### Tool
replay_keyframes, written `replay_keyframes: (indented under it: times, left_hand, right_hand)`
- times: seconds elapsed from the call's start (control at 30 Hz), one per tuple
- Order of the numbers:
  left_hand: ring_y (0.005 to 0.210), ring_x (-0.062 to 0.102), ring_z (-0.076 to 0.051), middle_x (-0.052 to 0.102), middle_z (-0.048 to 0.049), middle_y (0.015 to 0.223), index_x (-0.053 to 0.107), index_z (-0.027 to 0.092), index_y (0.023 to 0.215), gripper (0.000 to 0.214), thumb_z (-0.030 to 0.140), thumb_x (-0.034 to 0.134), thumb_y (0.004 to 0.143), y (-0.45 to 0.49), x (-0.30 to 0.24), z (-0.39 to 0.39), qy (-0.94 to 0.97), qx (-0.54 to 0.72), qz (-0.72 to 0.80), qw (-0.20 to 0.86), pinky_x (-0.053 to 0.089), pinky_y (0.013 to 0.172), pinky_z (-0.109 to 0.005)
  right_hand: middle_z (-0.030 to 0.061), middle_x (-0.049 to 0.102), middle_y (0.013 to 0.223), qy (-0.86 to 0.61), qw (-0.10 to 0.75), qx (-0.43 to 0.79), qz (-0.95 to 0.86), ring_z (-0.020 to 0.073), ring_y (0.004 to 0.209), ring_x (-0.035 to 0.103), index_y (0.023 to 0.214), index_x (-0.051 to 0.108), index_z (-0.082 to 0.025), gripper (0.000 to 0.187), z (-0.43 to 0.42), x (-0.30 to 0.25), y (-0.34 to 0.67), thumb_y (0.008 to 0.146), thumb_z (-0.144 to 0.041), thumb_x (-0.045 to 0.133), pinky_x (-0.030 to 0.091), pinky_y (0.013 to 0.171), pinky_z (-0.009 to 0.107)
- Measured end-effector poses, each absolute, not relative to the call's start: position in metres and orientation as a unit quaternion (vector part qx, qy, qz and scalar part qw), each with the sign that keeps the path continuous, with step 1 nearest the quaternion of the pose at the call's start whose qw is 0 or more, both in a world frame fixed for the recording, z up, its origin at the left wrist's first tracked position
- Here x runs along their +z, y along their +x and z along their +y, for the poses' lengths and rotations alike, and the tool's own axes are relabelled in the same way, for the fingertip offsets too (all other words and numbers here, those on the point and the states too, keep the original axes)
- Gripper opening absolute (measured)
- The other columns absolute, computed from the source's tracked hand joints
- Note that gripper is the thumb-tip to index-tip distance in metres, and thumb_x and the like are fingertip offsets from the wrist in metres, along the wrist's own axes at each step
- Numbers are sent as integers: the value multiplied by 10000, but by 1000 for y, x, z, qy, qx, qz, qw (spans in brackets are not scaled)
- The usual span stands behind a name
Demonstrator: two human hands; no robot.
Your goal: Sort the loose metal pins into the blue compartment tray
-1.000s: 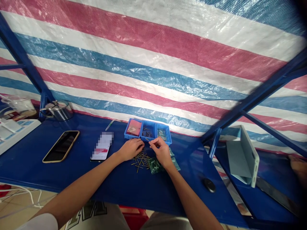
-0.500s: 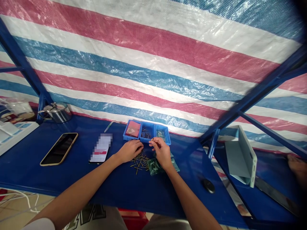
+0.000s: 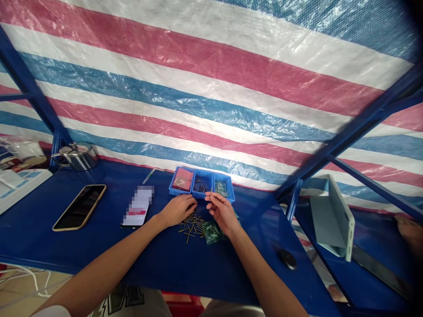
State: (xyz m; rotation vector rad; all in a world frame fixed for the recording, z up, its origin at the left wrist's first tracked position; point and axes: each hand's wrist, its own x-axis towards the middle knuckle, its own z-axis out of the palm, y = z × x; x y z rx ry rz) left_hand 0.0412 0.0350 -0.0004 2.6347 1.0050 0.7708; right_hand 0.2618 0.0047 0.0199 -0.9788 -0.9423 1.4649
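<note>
My right hand [image 3: 222, 211] is raised just in front of the blue trays, thumb and forefinger pinching a thin metal pin [image 3: 211, 191] held upright. My left hand [image 3: 179, 208] rests on the table with its fingers curled together; whatever is in them, if anything, is hidden. Below and between both hands lies a loose pile of thin brass-coloured metal pins [image 3: 193, 226]. Green-tinted plastic bags [image 3: 213, 233] lie under my right hand and wrist. Three joined blue trays [image 3: 180, 192] hold a pink packet [image 3: 183, 179], dark small pins [image 3: 200, 186] and clear little bags [image 3: 221, 187].
On the left lie a phone [image 3: 80, 207], a second phone with a lit screen [image 3: 139, 207] and a pen [image 3: 149, 176]. A metal pot [image 3: 81, 157] stands behind them. On the right are a round black object [image 3: 287, 259] and a tablet in a case [image 3: 333, 224]. Blue frame bars [image 3: 346, 132] slant across.
My right fingers have tilted up, and the pin between them now stands more upright and in plain view. My left hand has stayed nearly still beside the pile.
</note>
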Motion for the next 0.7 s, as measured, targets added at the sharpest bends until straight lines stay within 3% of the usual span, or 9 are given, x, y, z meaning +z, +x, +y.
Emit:
replay_keyframes:
  times: [0.13, 0.23, 0.37, 0.47, 0.6, 0.7]
  left_hand:
    - [940, 670, -220, 706, -59, 992, 687, 211, 1051, 249, 312, 462, 1089, 41, -1, 35, 897, 259, 341, 108, 518, 854, -328]
    - [946, 672, -221, 710, -60, 1000, 684, 217, 1063, 253, 314, 453, 1095, 41, -1, 35, 899, 258, 338, 107, 518, 865, -332]
    - [937, 671, -221, 707, -61, 991, 684, 217, 1059, 257, 323, 453, 1095, 41, -2, 36, 897, 261, 343, 102, 518, 847, -327]
    - [929, 670, -219, 702, -57, 989, 683, 214, 1058, 245, 324, 466, 1092, 41, -4, 36, 897, 261, 344, 100, 518, 849, -326]
    - [924, 673, -219, 704, -55, 990, 685, 215, 1052, 238, 325, 477, 1090, 41, -4, 37, 896, 261, 345, 102, 515, 851, -327]
    - [924, 673, -220, 707, -56, 997, 684, 212, 1053, 235, 318, 478, 1090, 41, -2, 36, 896, 259, 346, 105, 511, 841, -326]
  right_hand:
    - [76, 765, 949, -453, 548, 551, -438, 139, 586, 631, 1003, 779, -213, 338, 5, 19, 259, 812, -490, 812, 356, 409, 215]
    - [63, 758, 911, -497, 545, 451, -503, 177, 564, 664, 960, 757, -231, 315, 4, 18, 258, 820, -510, 796, 365, 394, 242]
    - [47, 754, 934, -534, 509, 267, -620, 231, 700, 712, 952, 779, -279, 188, -2, 18, 260, 923, -454, 715, 533, 630, 332]
    - [63, 752, 988, -537, 477, 164, -676, 276, 892, 707, 990, 785, -306, 178, -6, 19, 262, 992, -401, 634, 536, 827, 380]
    - [84, 744, 992, -527, 463, 126, -701, 302, 991, 674, 1001, 778, -309, 207, -7, 21, 264, 1021, -396, 591, 512, 910, 413]
    - [79, 752, 990, -529, 479, 166, -681, 288, 954, 676, 987, 763, -295, 211, -5, 22, 263, 1016, -421, 596, 524, 871, 406]
